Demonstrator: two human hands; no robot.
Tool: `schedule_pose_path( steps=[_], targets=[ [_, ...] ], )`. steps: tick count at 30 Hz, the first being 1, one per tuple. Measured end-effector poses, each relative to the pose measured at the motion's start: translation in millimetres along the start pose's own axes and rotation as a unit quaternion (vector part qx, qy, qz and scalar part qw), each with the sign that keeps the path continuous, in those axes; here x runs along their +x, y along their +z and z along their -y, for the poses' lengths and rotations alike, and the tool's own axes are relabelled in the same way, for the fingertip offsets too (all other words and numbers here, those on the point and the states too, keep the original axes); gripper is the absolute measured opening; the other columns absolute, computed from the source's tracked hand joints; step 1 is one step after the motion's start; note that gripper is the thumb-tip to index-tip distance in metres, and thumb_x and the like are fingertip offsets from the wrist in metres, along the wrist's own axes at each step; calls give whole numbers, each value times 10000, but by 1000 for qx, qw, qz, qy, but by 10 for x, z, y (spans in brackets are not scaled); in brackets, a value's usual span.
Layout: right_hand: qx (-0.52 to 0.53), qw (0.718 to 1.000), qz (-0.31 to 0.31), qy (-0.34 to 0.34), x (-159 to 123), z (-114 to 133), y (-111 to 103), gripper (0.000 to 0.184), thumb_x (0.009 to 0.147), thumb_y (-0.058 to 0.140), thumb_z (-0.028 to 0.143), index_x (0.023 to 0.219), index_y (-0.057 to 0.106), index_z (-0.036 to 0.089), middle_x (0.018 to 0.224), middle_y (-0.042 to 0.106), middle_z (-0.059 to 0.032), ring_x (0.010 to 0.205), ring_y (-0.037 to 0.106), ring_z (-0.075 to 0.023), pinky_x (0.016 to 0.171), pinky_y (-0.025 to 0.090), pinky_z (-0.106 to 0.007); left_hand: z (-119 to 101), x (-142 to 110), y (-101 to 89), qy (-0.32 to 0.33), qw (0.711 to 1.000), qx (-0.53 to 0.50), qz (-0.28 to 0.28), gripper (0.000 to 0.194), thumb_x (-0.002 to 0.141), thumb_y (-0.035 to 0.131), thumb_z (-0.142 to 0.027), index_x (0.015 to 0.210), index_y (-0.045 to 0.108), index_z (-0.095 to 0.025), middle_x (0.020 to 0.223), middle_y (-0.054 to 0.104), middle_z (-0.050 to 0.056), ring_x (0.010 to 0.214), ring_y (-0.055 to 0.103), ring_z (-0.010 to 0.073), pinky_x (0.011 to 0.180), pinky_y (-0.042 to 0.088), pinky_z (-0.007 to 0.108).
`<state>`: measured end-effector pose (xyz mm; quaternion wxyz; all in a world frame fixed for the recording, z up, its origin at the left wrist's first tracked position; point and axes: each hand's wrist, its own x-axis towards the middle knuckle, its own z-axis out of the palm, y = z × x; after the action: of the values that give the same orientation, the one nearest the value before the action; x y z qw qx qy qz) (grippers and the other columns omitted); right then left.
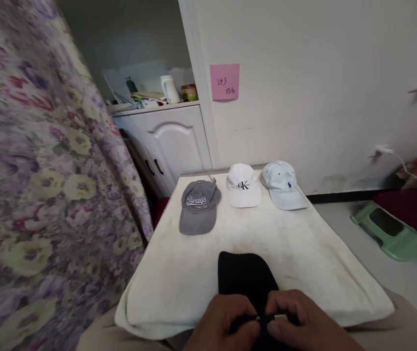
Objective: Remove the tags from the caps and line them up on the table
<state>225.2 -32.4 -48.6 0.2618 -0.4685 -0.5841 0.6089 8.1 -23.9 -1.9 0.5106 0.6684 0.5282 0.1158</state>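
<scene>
A black cap lies at the near edge of the cloth-covered table, its brim pointing away from me. My left hand pinches one part of the cap's back strap. Close beside it, my right hand grips the strap's other part, where a small pale metal buckle shows at the fingertips. My fingers hide much of the strap. Further back stand a grey cap lettered "Always", a white cap with "CK" on it, and a light blue cap with a small dark emblem.
A floral curtain hangs along the left. Behind the table are a white cabinet holding a white jug, and a wall bearing a pink note. On the right floor stands a green stool with a dark red top.
</scene>
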Motion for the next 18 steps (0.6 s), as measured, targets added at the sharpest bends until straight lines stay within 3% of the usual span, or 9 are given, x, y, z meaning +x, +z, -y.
schedule_pose_path(
  steps=[5,8,11,14,18],
  targets=[
    [15,999,19,-27,3,21,-22,202,803,637,388,773,581,196,723,492,41,714,453,-159,647,332,-283,77,30,-18,33,999,-19,5,149,847,629,-307,837,732,-200,819,643,-28,855,581,175,740,395,257],
    [-17,1000,-1,-26,14,28,6,183,807,628,371,756,574,203,726,500,36,727,463,-164,645,327,-282,52,55,9,60,997,-46,29,144,838,626,-273,794,730,-183,699,574,-52,713,526,134,640,355,237],
    [-9,1000,0,-15,6,52,6,169,818,624,358,756,597,203,703,497,43,700,454,-155,629,320,-276,21,67,27,71,997,-33,9,150,829,607,-233,728,699,-172,675,530,-50,706,508,135,630,339,236],
    [49,998,46,-16,-40,71,-49,200,789,661,393,792,622,197,700,501,48,676,433,-142,618,322,-265,10,45,16,68,997,-24,-8,167,836,610,-275,720,684,-181,680,531,-43,707,499,145,626,333,239],
    [74,995,60,11,-151,51,-174,105,709,688,258,789,655,200,746,541,36,701,481,-150,613,362,-246,44,-2,-61,82,994,-70,-2,248,876,608,-385,748,695,-192,678,533,-40,682,459,142,625,327,240]
  ],
)
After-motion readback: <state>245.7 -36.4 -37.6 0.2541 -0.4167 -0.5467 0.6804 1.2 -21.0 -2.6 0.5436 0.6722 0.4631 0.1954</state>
